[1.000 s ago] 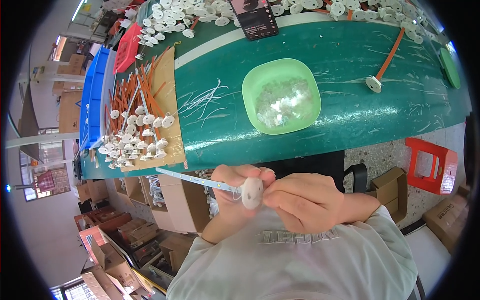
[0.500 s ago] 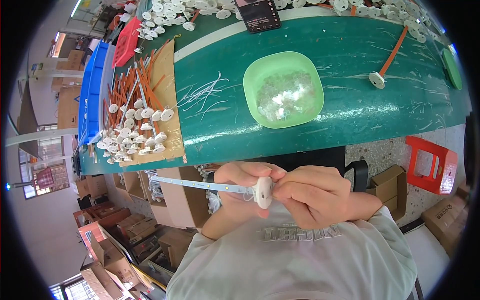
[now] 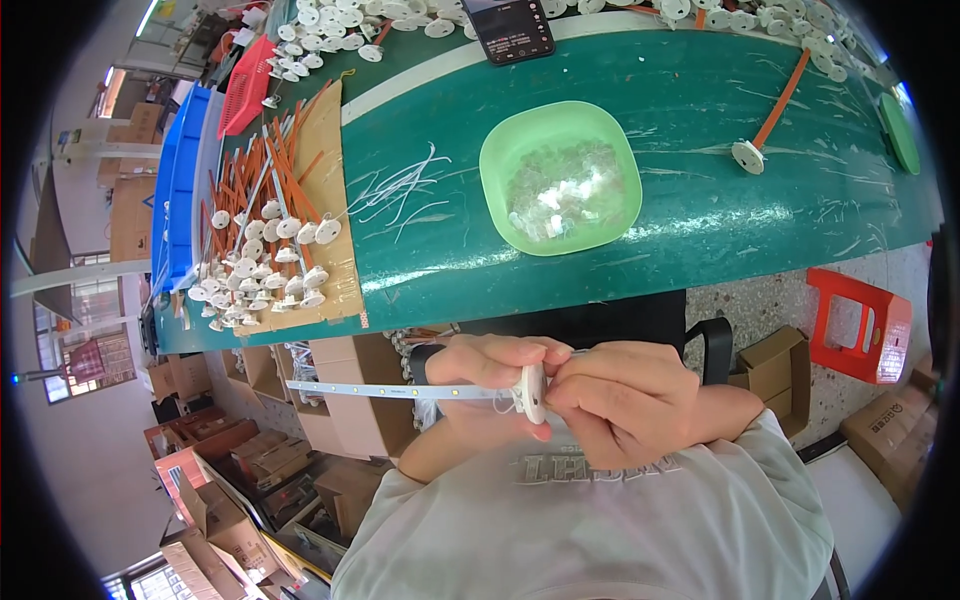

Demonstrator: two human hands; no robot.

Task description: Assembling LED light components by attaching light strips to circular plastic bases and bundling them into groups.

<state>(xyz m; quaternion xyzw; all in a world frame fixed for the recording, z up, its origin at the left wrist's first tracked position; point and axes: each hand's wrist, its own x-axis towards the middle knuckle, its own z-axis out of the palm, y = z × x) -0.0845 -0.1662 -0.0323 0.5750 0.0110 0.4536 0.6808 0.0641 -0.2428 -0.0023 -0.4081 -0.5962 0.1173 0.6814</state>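
Close to my body, beyond the table's near edge, my left hand (image 3: 478,362) grips a white round disc (image 3: 533,394) between thumb and fingers. A pale LED strip (image 3: 400,391) with small yellowish chips runs out from the disc's back toward the left, and thin wire loops hang where they join. My right hand (image 3: 630,400) is closed in a pinch against the disc's front face. Whatever lies between its fingertips is hidden or too small to name.
A light green bowl (image 3: 490,190) of small clear pieces stands on the green table (image 3: 720,220). Left, strips with white discs (image 3: 270,255) lie on cardboard beside a blue bin (image 3: 180,190). A phone (image 3: 508,30), one orange strip (image 3: 783,100) and a red stool (image 3: 858,325) are also around.
The disc has turned more edge-on, and the strip's free end has dropped slightly and shifted left. Both hands keep their hold, with the right fingers still at the disc's face.
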